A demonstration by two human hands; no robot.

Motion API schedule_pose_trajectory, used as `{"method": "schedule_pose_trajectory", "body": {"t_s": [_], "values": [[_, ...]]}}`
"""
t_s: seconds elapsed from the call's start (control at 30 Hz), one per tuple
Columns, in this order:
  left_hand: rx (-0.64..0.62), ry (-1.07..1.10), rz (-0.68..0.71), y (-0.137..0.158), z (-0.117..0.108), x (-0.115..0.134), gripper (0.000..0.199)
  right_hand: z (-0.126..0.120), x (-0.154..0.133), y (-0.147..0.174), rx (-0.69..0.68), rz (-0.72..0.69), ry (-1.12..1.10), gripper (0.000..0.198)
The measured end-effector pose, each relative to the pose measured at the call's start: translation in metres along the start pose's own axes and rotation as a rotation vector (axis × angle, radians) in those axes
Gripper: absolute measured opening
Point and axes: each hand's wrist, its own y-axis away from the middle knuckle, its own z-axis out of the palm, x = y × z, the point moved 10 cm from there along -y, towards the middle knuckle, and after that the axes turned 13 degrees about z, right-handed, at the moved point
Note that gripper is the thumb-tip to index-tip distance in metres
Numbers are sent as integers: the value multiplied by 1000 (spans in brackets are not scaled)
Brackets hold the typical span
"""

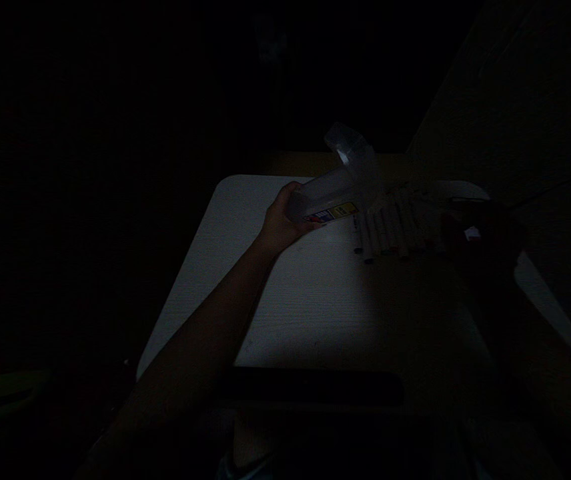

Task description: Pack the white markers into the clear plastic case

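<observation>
My left hand [285,220] is wrapped round the near end of a clear plastic box [328,190], holding it tilted above the white table. A colourful label [333,213] is on the box's side. Its transparent flap [348,147] stands open at the far end. Just right of the box, several markers [388,230] lie side by side in a row, partly in shadow. My right hand [490,240] is in deep shadow at the right end of that row. A small pale patch shows at it, and its fingers are too dark to make out.
The white table [310,293] has rounded corners and a dark strip [315,387] along its near edge. A shadow covers its right part. Something green [5,393] shows at the lower left. Most of the surroundings are too dark to read.
</observation>
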Motion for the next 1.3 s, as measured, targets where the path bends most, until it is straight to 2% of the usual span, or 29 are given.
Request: {"method": "schedule_pose_trajectory", "body": {"t_s": [0.1, 0.2, 0.43, 0.57, 0.77, 0.97, 1.1, 1.3], "values": [[-14, -5, 9, 0, 1, 1, 94, 6, -15, 8, 29, -117, 58, 40], [-17, 10, 16, 0, 2, 0, 95, 21, -19, 18, -73, -154, 177, 37], [-5, -3, 26, 0, -1, 0, 94, 45, -19, 44, -239, -282, 365, 49], [-4, -7, 41, -1, -1, 4, 92, 47, -18, 47, -222, -323, 363, 49], [-6, -12, 37, -2, 0, 6, 92, 56, -9, 46, -268, -275, 367, 53], [-10, 2, 30, -1, 1, 4, 93, 55, 0, 44, -247, -233, 351, 52], [-16, 12, 37, -1, 2, 4, 92, 48, -1, 43, -211, -220, 336, 51], [-12, -18, 30, 0, 0, 2, 92, 54, -8, 44, -240, -246, 376, 48]]}}
